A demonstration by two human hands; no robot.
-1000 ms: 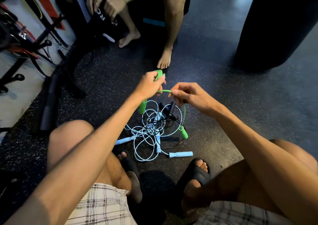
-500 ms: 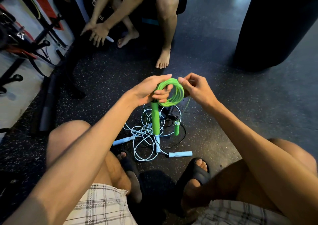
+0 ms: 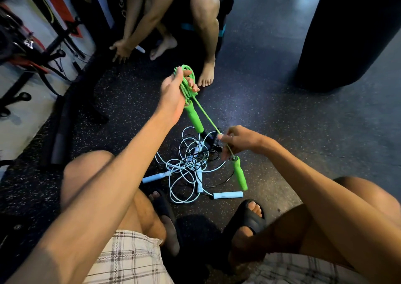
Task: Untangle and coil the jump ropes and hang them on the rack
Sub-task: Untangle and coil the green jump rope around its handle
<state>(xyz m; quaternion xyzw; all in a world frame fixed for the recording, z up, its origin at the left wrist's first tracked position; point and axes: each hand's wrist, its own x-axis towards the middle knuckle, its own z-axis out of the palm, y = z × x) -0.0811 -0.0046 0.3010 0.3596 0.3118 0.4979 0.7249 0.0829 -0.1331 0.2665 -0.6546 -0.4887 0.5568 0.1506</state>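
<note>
Coiling a green rope (image 3: 188, 82): a thin cord gathered into loops, with two green handles. The left hand (image 3: 173, 92), raised beyond the tangle (image 3: 188, 164) of white and black ropes on the floor (image 3: 282, 121), grips the loops with its fingers curled round them. One handle (image 3: 193, 115) hangs from this hand. A taut strand runs down to the right hand (image 3: 240, 140), which pinches it over the tangle's right edge. The second handle (image 3: 239, 173) dangles just below.

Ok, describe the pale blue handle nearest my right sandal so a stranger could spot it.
Find the tangle of jump ropes on the dark floor. At its near right edge, just beyond the right sandal, lies the pale blue handle. Unlike the other pale handles, it lies crosswise, by the hanging green handle's tip.
</note>
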